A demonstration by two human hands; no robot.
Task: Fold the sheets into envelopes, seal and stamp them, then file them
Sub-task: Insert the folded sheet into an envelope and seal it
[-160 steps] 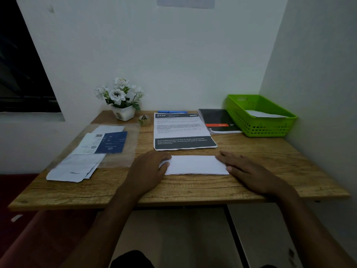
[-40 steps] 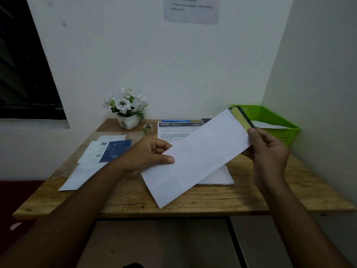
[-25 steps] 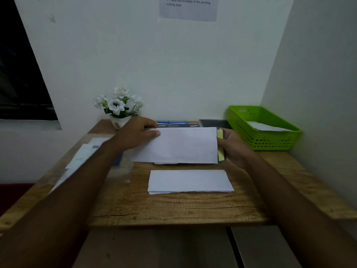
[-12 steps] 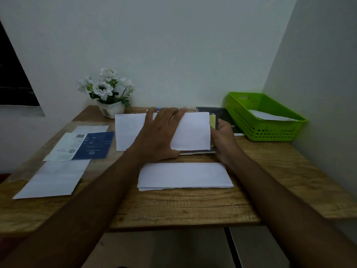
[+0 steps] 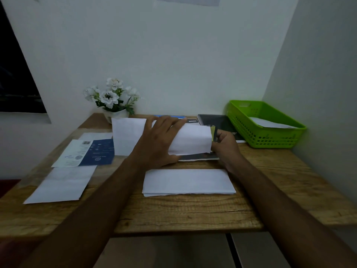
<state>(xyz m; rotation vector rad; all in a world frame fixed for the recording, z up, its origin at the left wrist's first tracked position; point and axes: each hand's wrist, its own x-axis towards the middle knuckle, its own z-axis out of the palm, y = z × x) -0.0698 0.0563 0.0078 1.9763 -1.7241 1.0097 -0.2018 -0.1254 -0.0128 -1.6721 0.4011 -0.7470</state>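
I'm now pressing my left hand (image 5: 158, 144) flat on the envelope (image 5: 190, 140), right fingers (image 5: 222, 140) pinching its flap end, opening it beyond the folded sheet (image 5: 188, 182).

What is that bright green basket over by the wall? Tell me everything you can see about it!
The green basket looks like bright lime plastic. It is a low rectangular tray with walls full of small square holes and a handle slot in its far end. It sits upright on the back right corner of the wooden desk, close to the side wall. A white paper lies inside it. A dark notebook lies just to its left. Neither hand touches it.
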